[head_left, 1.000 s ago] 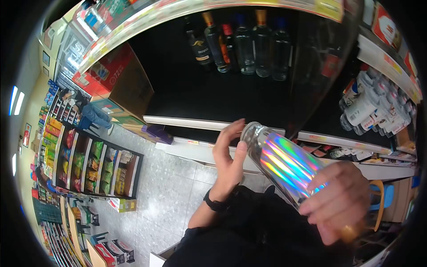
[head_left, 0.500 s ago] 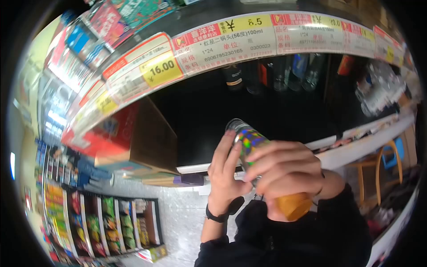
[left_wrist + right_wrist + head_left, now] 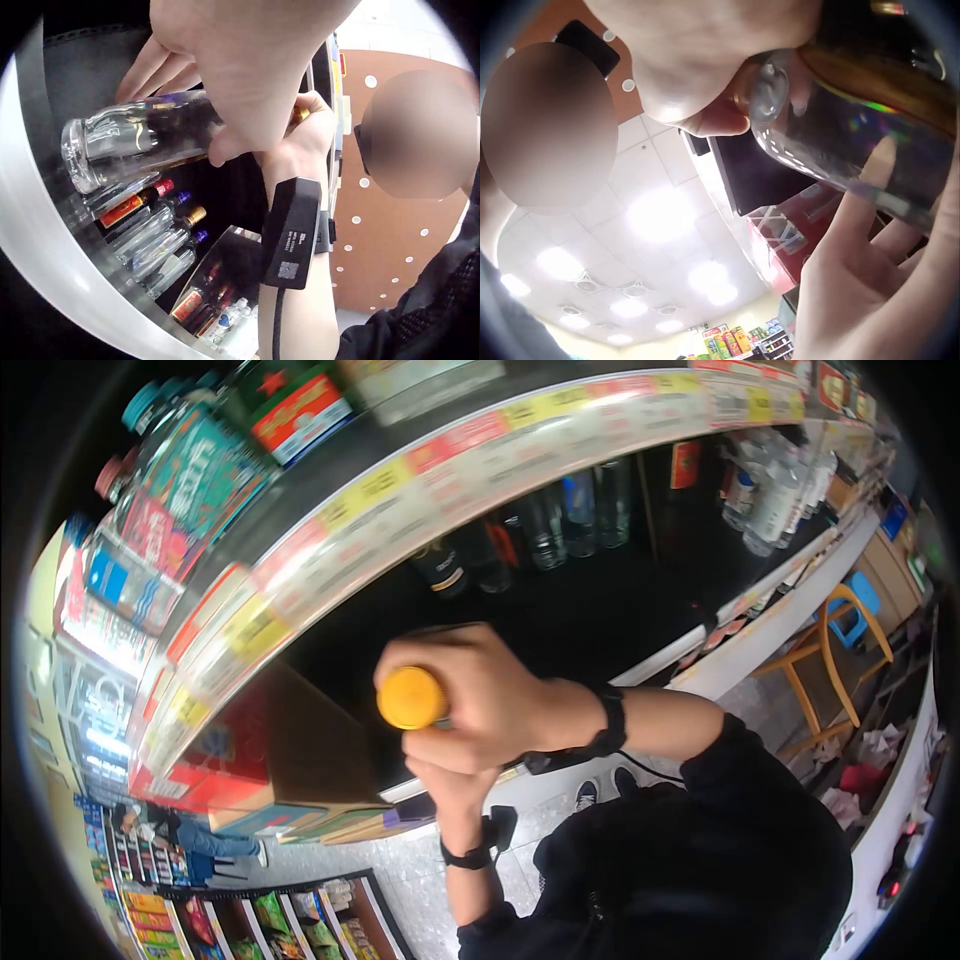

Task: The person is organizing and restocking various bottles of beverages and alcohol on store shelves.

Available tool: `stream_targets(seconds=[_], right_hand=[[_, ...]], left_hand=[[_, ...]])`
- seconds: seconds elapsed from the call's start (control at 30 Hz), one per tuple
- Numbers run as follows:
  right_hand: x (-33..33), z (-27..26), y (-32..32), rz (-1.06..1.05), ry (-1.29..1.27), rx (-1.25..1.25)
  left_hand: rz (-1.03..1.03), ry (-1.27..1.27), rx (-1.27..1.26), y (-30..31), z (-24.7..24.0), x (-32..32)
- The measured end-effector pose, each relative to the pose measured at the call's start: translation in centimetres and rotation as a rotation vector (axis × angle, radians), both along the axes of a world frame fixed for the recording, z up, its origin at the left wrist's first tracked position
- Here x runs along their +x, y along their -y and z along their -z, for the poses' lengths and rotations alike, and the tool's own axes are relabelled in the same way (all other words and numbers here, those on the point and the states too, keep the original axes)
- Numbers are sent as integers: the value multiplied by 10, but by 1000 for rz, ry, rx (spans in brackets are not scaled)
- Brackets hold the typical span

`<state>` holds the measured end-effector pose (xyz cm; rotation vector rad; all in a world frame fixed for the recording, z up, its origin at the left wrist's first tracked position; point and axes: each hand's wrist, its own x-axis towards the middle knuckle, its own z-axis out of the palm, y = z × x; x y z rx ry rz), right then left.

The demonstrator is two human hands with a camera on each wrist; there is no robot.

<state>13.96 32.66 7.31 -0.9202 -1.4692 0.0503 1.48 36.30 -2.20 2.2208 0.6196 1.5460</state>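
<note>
A clear glass bottle (image 3: 150, 135) with an orange-yellow cap (image 3: 411, 698) is held inside the dark shelf bay (image 3: 600, 610). My right hand (image 3: 490, 695) grips it at the neck, just under the cap. The left hand (image 3: 240, 67) holds the body, with fingers (image 3: 157, 75) on one side and the thumb on the other. From the right wrist, the left hand's fingers (image 3: 877, 169) press on the see-through, rainbow-tinted glass. In the head view the right hand covers most of the bottle. Several standing bottles (image 3: 545, 530) are farther back on the shelf.
Above my hands runs the upper shelf's price-tag rail (image 3: 460, 445), with drink bottles (image 3: 195, 480) on top. A cardboard box (image 3: 320, 745) stands to the left. Plastic bottles (image 3: 775, 505) fill the right bay; a wooden chair (image 3: 825, 660) is beyond. Another person (image 3: 215, 840) is at lower left.
The bottle has turned from slanting across my body to cap-up towards the head camera, and has moved left into the shelf bay. The right hand has shifted left with it.
</note>
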Motion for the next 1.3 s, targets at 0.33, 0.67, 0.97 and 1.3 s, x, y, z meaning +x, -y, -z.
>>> stream_targets(seconds=[0.33, 0.67, 0.97, 1.3], right_hand=[[12, 47, 12, 250, -82, -59], [7, 82, 18, 25, -221, -551], [8, 72, 16, -85, -206, -864], [11, 68, 18, -217, -206, -970]], left_hand=[[-108, -187, -190, -10, -17, 18], [-17, -124, -442, -35, -12, 26], [17, -130, -535, -54, -16, 37], [121, -105, -521, -109, -11, 56]])
